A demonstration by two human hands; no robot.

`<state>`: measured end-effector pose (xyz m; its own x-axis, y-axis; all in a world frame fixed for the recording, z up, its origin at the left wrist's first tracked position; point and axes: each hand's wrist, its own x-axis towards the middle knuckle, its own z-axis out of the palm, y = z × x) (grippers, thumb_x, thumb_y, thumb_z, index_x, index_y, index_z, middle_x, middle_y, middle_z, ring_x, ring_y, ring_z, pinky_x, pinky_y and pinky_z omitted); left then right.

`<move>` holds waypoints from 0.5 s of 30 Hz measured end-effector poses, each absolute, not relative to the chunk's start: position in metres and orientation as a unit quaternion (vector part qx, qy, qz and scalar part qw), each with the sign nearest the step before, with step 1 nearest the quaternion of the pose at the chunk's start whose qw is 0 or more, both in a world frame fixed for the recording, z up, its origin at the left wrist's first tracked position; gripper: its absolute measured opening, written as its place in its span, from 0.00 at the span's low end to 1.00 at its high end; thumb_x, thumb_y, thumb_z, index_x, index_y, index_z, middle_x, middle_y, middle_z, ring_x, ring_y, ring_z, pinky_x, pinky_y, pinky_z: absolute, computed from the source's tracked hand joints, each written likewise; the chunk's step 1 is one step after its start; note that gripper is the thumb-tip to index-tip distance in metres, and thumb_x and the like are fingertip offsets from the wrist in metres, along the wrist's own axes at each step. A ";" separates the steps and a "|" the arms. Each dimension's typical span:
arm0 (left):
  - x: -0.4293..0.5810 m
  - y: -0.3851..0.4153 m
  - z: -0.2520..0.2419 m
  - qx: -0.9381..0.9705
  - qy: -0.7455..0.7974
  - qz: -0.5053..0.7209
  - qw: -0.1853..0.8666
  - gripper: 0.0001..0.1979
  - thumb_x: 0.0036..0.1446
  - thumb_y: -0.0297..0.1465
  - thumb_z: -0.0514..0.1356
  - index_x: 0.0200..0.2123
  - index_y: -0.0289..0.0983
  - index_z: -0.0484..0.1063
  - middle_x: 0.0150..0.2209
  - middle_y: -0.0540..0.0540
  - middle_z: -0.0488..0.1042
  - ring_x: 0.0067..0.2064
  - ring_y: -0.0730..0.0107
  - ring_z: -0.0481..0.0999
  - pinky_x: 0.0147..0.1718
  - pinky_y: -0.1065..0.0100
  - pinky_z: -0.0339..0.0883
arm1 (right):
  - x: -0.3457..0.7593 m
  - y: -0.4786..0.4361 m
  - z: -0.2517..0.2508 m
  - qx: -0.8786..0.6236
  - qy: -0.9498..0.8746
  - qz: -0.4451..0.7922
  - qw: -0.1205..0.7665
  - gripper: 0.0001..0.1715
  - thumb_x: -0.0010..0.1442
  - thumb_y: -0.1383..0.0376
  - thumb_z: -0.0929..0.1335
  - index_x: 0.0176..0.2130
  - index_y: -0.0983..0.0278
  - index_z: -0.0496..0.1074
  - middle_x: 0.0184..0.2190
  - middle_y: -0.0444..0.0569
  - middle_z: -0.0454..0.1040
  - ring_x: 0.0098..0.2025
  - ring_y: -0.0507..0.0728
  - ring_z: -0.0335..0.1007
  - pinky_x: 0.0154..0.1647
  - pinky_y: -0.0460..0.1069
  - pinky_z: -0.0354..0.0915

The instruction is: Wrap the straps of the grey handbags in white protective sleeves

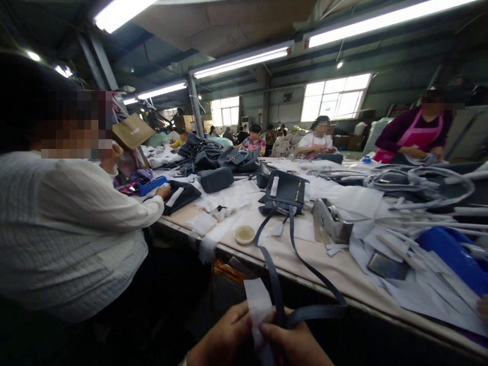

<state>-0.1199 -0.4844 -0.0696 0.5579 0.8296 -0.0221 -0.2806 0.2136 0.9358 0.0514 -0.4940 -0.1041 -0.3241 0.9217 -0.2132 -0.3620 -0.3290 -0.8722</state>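
Note:
At the bottom centre, my left hand point(224, 333) pinches a white paper strip point(258, 300) that stands up between my hands. My right hand point(293, 340) is closed beside it, its thumb on the lower part of the strip, with the dark strap point(276, 284) running into its grip. That strap loops up over the table edge to a dark bag point(285, 190) with a gold zipper, which lies on the table. A white strip is on the bag's upper left. The fingertips under the paper are partly hidden.
A tape dispenser point(332, 219) and a small round dish point(244, 234) stand near the table edge point(305, 274). A phone point(388, 266), papers and a blue object point(453, 254) lie right. A person in white point(76, 218) works at the left; others are across the table.

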 end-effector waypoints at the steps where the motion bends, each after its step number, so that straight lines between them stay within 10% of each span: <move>1: -0.114 -0.479 -0.072 0.451 0.269 0.415 0.742 0.28 0.55 0.50 0.62 0.47 0.33 0.76 0.38 0.37 0.78 0.41 0.55 0.77 0.43 0.60 0.68 | 0.052 -0.495 -0.107 -0.381 -0.381 0.717 0.443 0.24 0.41 0.54 0.79 0.32 0.67 0.75 0.23 0.47 0.75 0.24 0.52 0.67 0.27 0.47 0.62; 15: -0.101 -0.461 -0.078 0.285 0.353 0.519 0.724 0.16 0.52 0.38 0.69 0.38 0.32 0.78 0.32 0.42 0.78 0.33 0.68 0.75 0.35 0.68 0.68 | 0.066 -0.496 -0.141 -0.430 -0.449 0.703 0.345 0.25 0.44 0.50 0.77 0.33 0.67 0.78 0.28 0.51 0.79 0.31 0.58 0.73 0.34 0.49 0.66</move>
